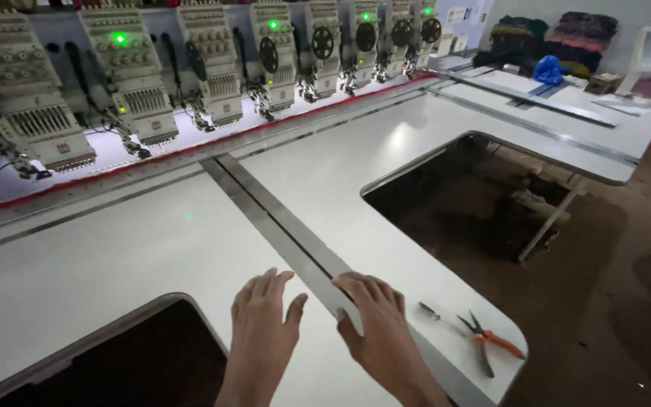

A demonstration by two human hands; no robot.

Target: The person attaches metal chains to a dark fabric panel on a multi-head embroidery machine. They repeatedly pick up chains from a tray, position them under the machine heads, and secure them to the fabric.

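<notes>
Both hands lie flat on the table (152, 256), palms down, fingers spread, holding nothing. Left hand (264, 325) rests on bare white top just left of the metal rail (280, 226); right hand (374, 328) lies across the rail itself, fingertips touching its near stretch.

Largest first: white table with two dark cut-outs, one at 7 o'clock of the hands, one at 2 o'clock. Row of embroidery heads (212, 75) runs along the far edge, 10 to 1 o'clock, several with green lamps lit. Rail runs from 11 o'clock down to 5 o'clock. Orange-handled pliers (487, 343) at 3 o'clock of the right hand, near the table corner; small dark tool (432, 310) just beside them.

Judgement: pressing or sliding the rail goes best with even weight through both palms, fingers clear of the rail's edges.

Hard to make out: wrists cut off by the lower frame; floor inside the cut-outs too dark; small tool's kind unclear; bundles at far right blurred.
</notes>
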